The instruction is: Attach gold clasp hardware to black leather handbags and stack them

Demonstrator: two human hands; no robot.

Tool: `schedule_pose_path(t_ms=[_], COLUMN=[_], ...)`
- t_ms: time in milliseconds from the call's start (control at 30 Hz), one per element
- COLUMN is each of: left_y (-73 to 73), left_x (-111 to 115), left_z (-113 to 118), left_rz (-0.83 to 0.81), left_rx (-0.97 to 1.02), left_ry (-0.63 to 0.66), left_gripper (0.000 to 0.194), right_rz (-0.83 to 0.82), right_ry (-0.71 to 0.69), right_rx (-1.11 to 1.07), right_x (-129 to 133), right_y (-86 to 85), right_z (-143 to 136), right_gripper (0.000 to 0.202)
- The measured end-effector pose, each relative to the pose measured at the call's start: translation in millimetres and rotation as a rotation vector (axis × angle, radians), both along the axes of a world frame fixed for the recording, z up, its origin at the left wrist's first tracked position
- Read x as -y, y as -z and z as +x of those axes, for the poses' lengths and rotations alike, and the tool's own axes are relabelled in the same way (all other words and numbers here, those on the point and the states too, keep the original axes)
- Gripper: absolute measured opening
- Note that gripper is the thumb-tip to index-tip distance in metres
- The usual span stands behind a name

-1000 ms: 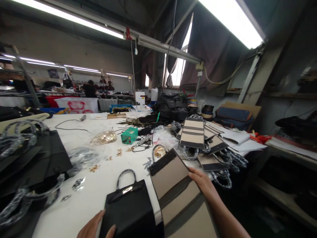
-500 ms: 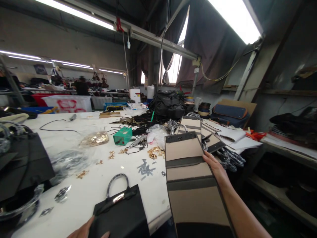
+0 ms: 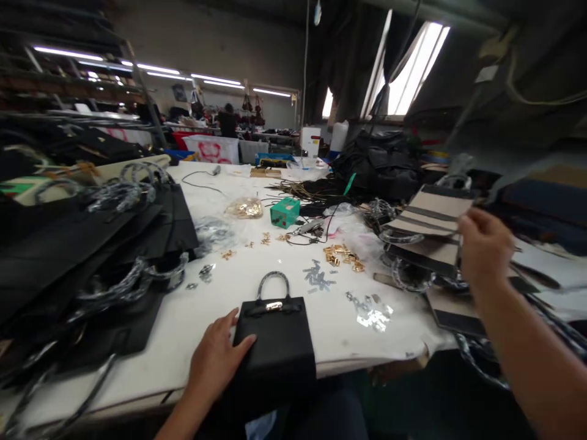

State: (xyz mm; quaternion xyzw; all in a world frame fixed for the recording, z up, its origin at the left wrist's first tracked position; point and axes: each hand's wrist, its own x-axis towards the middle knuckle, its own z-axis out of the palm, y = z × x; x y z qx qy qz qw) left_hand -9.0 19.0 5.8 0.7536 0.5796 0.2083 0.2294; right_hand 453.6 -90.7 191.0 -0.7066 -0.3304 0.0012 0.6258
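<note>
My right hand (image 3: 487,252) has moved out to the heap at my right, and the beige-and-dark panel it was holding no longer stands beside the black bag piece (image 3: 277,339). My left hand (image 3: 216,349) stays on that piece, gripping its left edge with the thumb across the front. The right fingers are bunched at the edge of the top panel (image 3: 428,206); blur keeps me from telling whether they pinch it or have let go.

The black piece reaches past the front edge of the tabletop (image 3: 247,263), so I think it could slip toward my lap if my left grip loosens. The top panel lies unevenly over wrapped handles (image 3: 410,280) and could slide if my fingers drag it. Pushing the black piece forward might scatter the small grey plates (image 3: 317,276) or, beyond them, the gold fittings (image 3: 342,256).

The black piece's lower end is lost in shadow, my right wrist and forearm cover part of the heap, and the far right is smeared.
</note>
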Motion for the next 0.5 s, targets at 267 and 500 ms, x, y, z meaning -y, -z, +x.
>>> schedule_pose_path(t_ms=[267, 500], left_y=[-4.0, -16.9], left_x=[-5, 3], left_z=[15, 32], left_rz=[-0.242, -0.244], left_rx=[0.416, 0.477], left_ry=[-0.052, -0.024], left_gripper=[0.061, 0.041], right_rz=[-0.344, -0.397], right_ry=[-0.577, -0.498], right_rx=[0.364, 0.575], right_x=[-10, -16], right_y=[202.8, 199.2], right_z=[-214, -227], right_gripper=[0.033, 0.032])
